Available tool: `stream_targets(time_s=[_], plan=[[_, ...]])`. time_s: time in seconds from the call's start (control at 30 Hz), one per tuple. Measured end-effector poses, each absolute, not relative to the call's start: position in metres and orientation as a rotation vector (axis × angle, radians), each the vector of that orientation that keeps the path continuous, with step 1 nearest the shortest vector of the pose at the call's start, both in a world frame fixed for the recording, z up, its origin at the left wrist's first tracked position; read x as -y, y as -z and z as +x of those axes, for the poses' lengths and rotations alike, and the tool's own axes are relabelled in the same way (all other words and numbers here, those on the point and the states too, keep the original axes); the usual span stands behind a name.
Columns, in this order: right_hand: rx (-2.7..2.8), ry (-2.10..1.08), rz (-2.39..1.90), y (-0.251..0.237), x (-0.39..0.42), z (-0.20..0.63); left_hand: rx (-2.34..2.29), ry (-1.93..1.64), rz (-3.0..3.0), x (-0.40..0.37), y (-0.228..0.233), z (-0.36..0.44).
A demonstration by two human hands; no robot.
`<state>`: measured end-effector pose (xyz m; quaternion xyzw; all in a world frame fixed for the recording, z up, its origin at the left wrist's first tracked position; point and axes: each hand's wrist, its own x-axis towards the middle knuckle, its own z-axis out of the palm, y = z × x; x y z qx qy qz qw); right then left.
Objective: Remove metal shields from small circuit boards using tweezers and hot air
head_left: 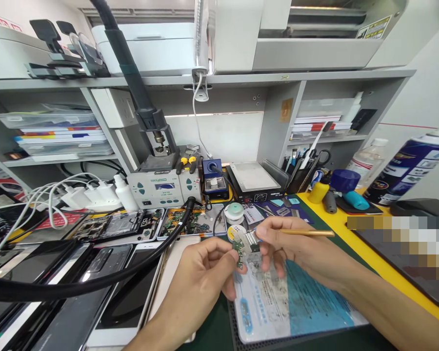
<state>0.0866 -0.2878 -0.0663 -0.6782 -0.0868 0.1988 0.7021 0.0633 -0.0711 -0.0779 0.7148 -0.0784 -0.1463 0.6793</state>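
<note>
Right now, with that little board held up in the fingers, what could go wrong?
1. The small board is pinched only by the fingertips of the left hand, above the mat; a slip might drop it.
2. The right hand works at it with a brush; hard strokes might knock off tiny parts.
3. The thick black hose runs close by the left hand and might snag it.
</note>
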Motion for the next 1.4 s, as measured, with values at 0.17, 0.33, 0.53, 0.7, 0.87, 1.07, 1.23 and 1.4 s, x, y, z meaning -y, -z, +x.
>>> stream_targets(time_s=[0.17,0.33,0.53,0.7,0.87,1.07,1.23,1.4], plan=[[0.197,-0.427,-1.529,0.0658,0.2875,0.0860,0.179,0.328,1.615,0.0724,0.0772,0.0643],[0.204,-0.440,-1.540,0.0641,0.2865,0.0863,0.174,0.327,1.607,0.0719,0.0776,0.0627],[0.205,-0.441,-1.537,0.0632,0.2861,0.0858,0.168,0.341,1.580,0.0725,0.0776,0.0628],[0.206,-0.429,-1.536,0.0624,0.2854,0.0853,0.183,0.346,1.597,0.0720,0.0804,0.0640],[0.178,-0.424,-1.545,0.0614,0.2840,0.0848,0.184,0.353,1.612,0.0710,0.0820,0.0643],[0.180,-0.422,-1.509,0.0612,0.2820,0.0846,0.158,0.358,1.582,0.0712,0.0806,0.0640],[0.177,-0.417,-1.508,0.0621,0.2830,0.0845,0.163,0.348,1.586,0.0716,0.0798,0.0637],[0.172,-0.435,-1.514,0.0647,0.2844,0.0863,0.148,0.342,1.549,0.0734,0.0751,0.0637]])
